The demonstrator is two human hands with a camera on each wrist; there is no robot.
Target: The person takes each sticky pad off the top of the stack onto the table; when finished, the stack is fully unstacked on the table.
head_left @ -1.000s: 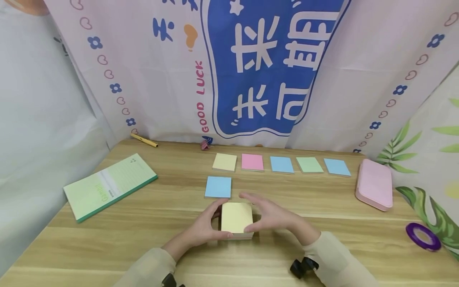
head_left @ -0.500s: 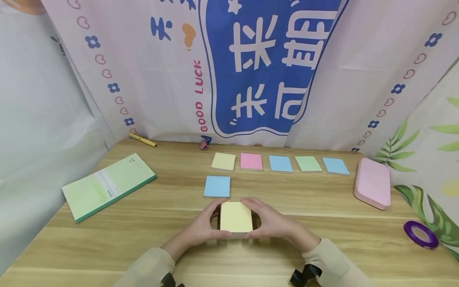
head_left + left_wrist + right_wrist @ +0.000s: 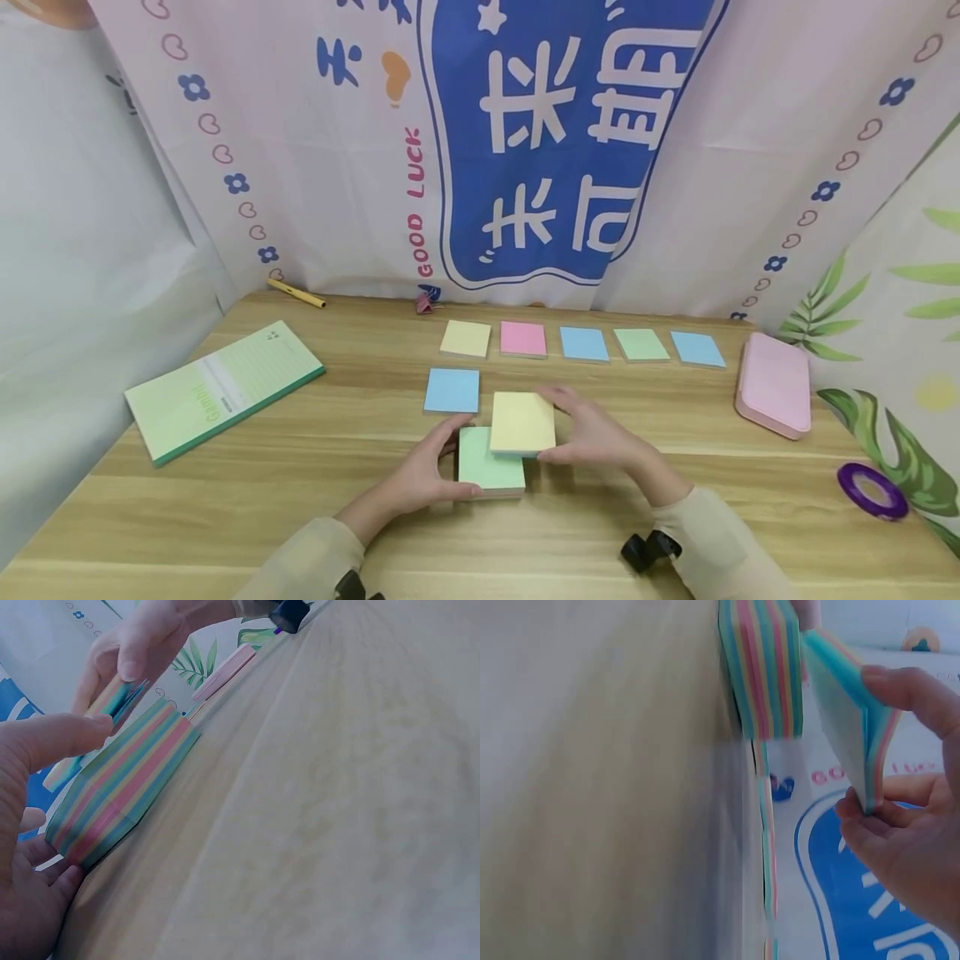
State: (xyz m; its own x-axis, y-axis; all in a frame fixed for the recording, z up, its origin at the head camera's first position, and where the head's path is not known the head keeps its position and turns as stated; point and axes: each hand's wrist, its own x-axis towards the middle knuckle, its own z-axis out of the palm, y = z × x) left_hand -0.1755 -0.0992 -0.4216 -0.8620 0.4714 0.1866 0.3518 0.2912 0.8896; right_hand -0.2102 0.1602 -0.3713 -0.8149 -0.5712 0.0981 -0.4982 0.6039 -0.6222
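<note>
My left hand [image 3: 420, 475] grips a thick stack of sticky notes [image 3: 491, 473] standing on the table, thumb at the near side and fingers at the far side. Pale green shows on top of it, and striped pink, yellow, green and blue layers [image 3: 124, 787] along its sides. My right hand [image 3: 603, 437] pinches a thinner sticky note pad [image 3: 522, 422], yellow on top with blue underneath, between thumb and fingers. This pad is held raised over the stack's far right corner, tilted in the right wrist view, where its lowest blue sheets part slightly from the rest.
A row of pads runs along the back, from yellow [image 3: 466, 339] to blue [image 3: 699, 349]. One blue pad [image 3: 452, 390] lies just beyond the stack. A green notebook [image 3: 225, 392] is at left; a pink case [image 3: 776, 385] and purple tape roll [image 3: 847, 485] are at right.
The right hand has taken the yellow-topped pad off the stack and moved it away and to the right, uncovering the green top. The left hand stays on the stack.
</note>
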